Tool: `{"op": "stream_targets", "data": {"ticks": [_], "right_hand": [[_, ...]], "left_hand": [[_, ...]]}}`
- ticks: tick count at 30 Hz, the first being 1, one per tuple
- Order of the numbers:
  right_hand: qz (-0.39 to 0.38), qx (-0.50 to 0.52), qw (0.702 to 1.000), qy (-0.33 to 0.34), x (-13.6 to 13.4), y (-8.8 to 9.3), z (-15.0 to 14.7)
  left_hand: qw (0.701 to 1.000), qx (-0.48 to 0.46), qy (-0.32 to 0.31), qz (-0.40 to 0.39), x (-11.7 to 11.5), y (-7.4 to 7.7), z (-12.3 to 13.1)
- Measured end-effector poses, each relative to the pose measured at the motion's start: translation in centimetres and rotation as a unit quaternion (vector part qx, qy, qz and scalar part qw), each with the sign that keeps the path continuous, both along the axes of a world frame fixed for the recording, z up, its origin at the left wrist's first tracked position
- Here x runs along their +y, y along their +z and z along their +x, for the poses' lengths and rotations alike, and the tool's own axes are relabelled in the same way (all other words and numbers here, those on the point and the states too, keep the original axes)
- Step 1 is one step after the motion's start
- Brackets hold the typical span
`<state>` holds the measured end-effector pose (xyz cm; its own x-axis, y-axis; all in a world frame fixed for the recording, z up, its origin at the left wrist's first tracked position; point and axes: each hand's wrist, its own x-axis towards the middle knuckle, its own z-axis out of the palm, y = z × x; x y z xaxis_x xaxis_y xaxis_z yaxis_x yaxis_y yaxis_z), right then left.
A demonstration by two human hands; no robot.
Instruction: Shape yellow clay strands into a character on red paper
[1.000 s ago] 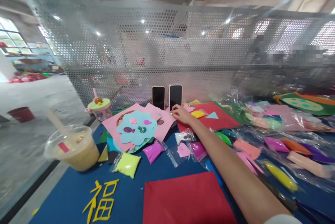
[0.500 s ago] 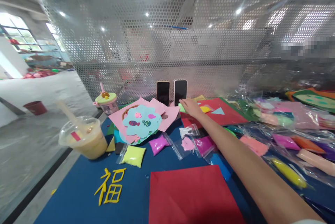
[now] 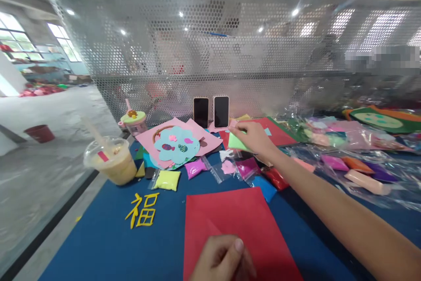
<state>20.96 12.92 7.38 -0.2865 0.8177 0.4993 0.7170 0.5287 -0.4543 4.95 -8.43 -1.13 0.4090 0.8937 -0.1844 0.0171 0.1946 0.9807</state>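
- Being held with the thumb and fingers closed on it, a small, flat, light-green piece [image 3: 237, 141] is kept up by the right hand [image 3: 246, 135], near the two phones [image 3: 221, 112]; what it is made of cannot be told.
- The left hand [image 3: 223, 259] is held over a big red paper sheet [image 3: 226, 211]; its fingers are curled in, but whether they are pressed together or on something cannot be told.
- A yellow clay-like sign made of thin strips [image 3: 146, 218] looks done. It is laid on the blue table [image 3: 95, 228], left of the red sheet, and seems not yet put on paper.
- In the clear plastic cup [image 3: 115, 165], a creamy drink and a straw are seen.
- What is in the small pink cup with a green lid [image 3: 134, 119] cannot be told.
- In small clear bags, yellow-green clay [image 3: 167, 180], purple clay [image 3: 195, 168] and magenta clay [image 3: 248, 168] seem to be packed.
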Motion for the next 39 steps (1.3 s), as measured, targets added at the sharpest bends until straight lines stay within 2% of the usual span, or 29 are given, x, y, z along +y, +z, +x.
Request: {"op": "stream_targets", "data": {"ticks": [2, 5, 7, 10, 14, 18, 20, 24, 26, 32, 34, 39], "right_hand": [[-0.002, 0.018, 0.999, 0.028, -3.6, 0.4, -0.4], [-0.010, 0.041, 0.998, 0.056, -8.8, 0.3, -0.9], [-0.030, 0.051, 0.994, 0.092, -11.7, 0.0, -1.3], [-0.070, 0.077, 0.986, 0.132, -14.2, -0.7, -1.7], [-0.163, 0.090, 0.962, 0.199, -14.6, -1.4, -1.8], [-0.251, 0.098, 0.926, 0.265, -14.2, -1.9, -1.4], [-0.250, 0.119, 0.924, 0.263, -14.5, -2.2, -1.4], [-0.217, 0.153, 0.940, 0.213, -15.7, -3.0, -2.0], [-0.238, 0.165, 0.934, 0.208, -16.0, -3.3, -2.1], [-0.373, 0.185, 0.855, 0.308, -15.3, -4.0, -1.3], [-0.376, 0.212, 0.853, 0.293, -15.1, -4.4, -1.2], [-0.365, 0.286, 0.862, 0.205, -15.3, -5.3, -1.8]], "left_hand": [[0.999, -0.044, 0.004, 0.008, 0.5, 0.5, 0.3], [0.994, -0.062, 0.072, 0.056, 1.2, 1.6, -0.1], [0.988, -0.037, 0.103, 0.110, 1.6, 2.5, -0.6], [0.978, 0.046, 0.103, 0.174, 2.0, 4.0, -1.5], [0.952, 0.180, 0.077, 0.237, 1.8, 5.2, -2.5], [0.933, 0.224, 0.027, 0.279, 1.6, 5.0, -3.2], [0.940, 0.217, 0.019, 0.262, 1.5, 4.6, -3.4], [0.959, 0.187, -0.005, 0.213, 1.2, 4.2, -3.3], [0.958, 0.193, -0.016, 0.211, 1.1, 4.2, -3.4], [0.950, 0.195, -0.082, 0.230, 1.2, 3.8, -3.8], [0.951, 0.189, -0.081, 0.232, 1.3, 3.6, -3.8], [0.964, 0.171, -0.036, 0.198, 1.6, 3.5, -3.6]]}}
